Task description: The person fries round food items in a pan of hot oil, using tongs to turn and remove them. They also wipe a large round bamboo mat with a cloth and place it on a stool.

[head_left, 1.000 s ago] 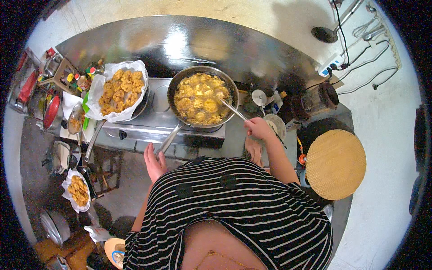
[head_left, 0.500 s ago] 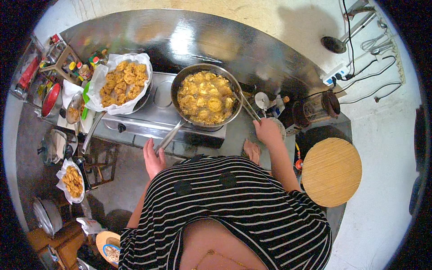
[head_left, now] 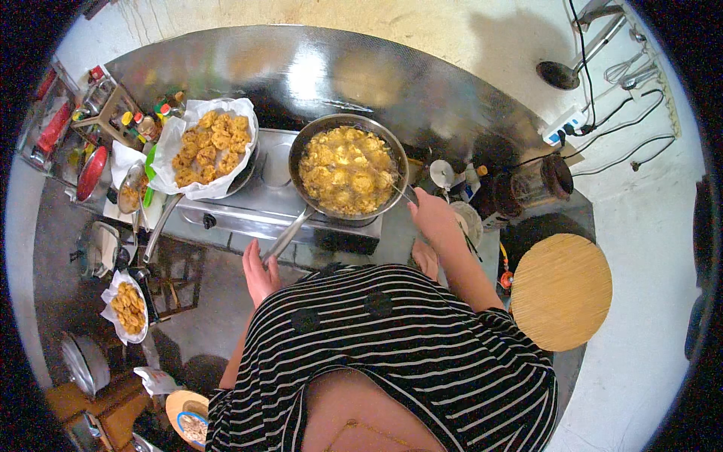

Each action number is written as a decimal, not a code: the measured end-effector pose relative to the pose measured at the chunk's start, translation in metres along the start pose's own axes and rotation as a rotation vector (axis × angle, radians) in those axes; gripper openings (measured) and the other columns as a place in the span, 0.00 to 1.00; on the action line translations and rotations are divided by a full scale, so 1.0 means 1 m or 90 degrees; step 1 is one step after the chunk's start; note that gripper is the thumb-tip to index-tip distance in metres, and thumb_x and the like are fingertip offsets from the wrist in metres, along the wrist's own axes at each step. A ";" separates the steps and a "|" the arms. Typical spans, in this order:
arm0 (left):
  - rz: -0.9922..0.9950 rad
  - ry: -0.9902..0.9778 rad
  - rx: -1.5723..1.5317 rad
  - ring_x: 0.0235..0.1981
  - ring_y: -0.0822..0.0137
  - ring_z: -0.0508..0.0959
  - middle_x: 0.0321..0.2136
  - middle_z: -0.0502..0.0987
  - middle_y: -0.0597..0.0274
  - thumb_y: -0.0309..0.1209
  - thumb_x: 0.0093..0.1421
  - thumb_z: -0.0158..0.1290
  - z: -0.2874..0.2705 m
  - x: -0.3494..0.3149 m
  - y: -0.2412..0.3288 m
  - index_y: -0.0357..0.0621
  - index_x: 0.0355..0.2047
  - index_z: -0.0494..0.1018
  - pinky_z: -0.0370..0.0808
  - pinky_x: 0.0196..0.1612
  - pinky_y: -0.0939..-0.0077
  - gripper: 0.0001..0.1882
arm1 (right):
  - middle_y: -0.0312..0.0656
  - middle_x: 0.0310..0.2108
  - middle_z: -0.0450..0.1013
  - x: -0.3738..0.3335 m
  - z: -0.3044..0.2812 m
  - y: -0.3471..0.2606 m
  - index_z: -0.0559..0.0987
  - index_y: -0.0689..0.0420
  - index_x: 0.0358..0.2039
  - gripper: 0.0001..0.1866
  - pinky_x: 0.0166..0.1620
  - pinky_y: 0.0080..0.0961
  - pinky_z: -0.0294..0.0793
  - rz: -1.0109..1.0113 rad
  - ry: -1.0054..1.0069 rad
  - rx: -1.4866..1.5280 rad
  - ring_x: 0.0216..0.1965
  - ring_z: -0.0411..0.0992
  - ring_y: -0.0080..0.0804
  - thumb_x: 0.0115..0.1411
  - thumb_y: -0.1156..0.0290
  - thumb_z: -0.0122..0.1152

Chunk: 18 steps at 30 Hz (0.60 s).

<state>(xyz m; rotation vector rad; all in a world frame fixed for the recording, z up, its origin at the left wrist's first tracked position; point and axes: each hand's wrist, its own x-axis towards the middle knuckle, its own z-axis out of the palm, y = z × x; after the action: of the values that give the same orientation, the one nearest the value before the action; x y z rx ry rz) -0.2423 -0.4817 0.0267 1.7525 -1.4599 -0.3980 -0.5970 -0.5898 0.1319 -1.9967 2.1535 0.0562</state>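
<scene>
A deep frying pan (head_left: 296, 175) on the right of the stove holds many battered golden pieces (head_left: 348, 167) in bubbling oil. My right hand (head_left: 435, 218) is closed round metal tongs (head_left: 407, 193), whose tips reach over the pan's right side into the oil. Low by the end of the pan's handle (head_left: 288, 233), my left hand (head_left: 260, 276) has its fingers stretched out and apart. Whether it touches the handle I cannot tell. On the stove's left, fried pieces (head_left: 212, 145) lie in a paper-lined pan (head_left: 248, 180).
A smaller paper-lined dish (head_left: 138, 336) of fried pieces stands at the lower left. Bottles (head_left: 147, 126), a red bowl (head_left: 91, 175) and a skimmer (head_left: 132, 188) sit left of the stove (head_left: 226, 212). A round woven lid (head_left: 562, 292) and cables (head_left: 629, 154) are on the right.
My right hand has moved up and left toward the pan with the tongs, whose tips are now lower in the oil. My left hand stays by the handle. The view has shifted slightly.
</scene>
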 end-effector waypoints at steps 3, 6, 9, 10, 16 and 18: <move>-0.006 0.010 -0.007 0.50 0.50 0.69 0.55 0.61 0.45 0.25 0.59 0.50 0.004 -0.001 -0.002 0.39 0.58 0.58 0.70 0.50 0.63 0.27 | 0.52 0.33 0.75 0.004 0.002 -0.010 0.70 0.58 0.48 0.21 0.39 0.44 0.72 -0.003 -0.032 0.018 0.38 0.73 0.50 0.58 0.58 0.54; -0.017 0.009 -0.011 0.50 0.50 0.69 0.55 0.61 0.45 0.24 0.59 0.50 0.005 -0.002 0.001 0.39 0.58 0.58 0.70 0.50 0.63 0.27 | 0.52 0.34 0.75 0.014 0.011 -0.010 0.73 0.58 0.45 0.19 0.41 0.43 0.72 -0.004 -0.020 0.071 0.38 0.73 0.50 0.58 0.59 0.55; -0.021 0.008 -0.004 0.50 0.50 0.69 0.55 0.61 0.45 0.25 0.59 0.50 0.005 -0.003 0.002 0.39 0.58 0.58 0.70 0.50 0.63 0.27 | 0.52 0.34 0.75 0.028 0.037 0.005 0.76 0.58 0.40 0.18 0.42 0.42 0.72 -0.041 0.037 0.142 0.38 0.73 0.51 0.57 0.58 0.54; -0.021 0.008 -0.001 0.49 0.50 0.70 0.55 0.61 0.45 0.26 0.59 0.50 0.005 -0.004 0.001 0.39 0.58 0.58 0.70 0.50 0.63 0.26 | 0.53 0.34 0.75 0.030 0.039 0.010 0.77 0.59 0.38 0.18 0.42 0.43 0.72 -0.043 0.058 0.169 0.38 0.73 0.51 0.57 0.56 0.53; -0.009 0.031 -0.017 0.48 0.50 0.70 0.55 0.61 0.45 0.29 0.61 0.49 0.007 -0.008 -0.001 0.39 0.58 0.58 0.70 0.50 0.63 0.25 | 0.52 0.34 0.75 0.025 0.036 0.028 0.77 0.60 0.38 0.18 0.42 0.41 0.71 0.010 0.060 0.226 0.38 0.72 0.51 0.57 0.58 0.54; -0.007 0.023 -0.015 0.48 0.51 0.70 0.55 0.61 0.45 0.30 0.61 0.49 0.008 -0.008 0.001 0.39 0.58 0.58 0.70 0.50 0.62 0.25 | 0.52 0.33 0.75 0.025 0.041 0.034 0.77 0.61 0.37 0.17 0.41 0.41 0.70 0.009 0.059 0.232 0.38 0.72 0.51 0.58 0.59 0.55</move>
<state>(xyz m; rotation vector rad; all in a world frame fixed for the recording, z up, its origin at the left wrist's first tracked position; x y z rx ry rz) -0.2502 -0.4772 0.0204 1.7401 -1.4159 -0.3860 -0.6271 -0.6045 0.0842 -1.8044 2.0501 -0.4041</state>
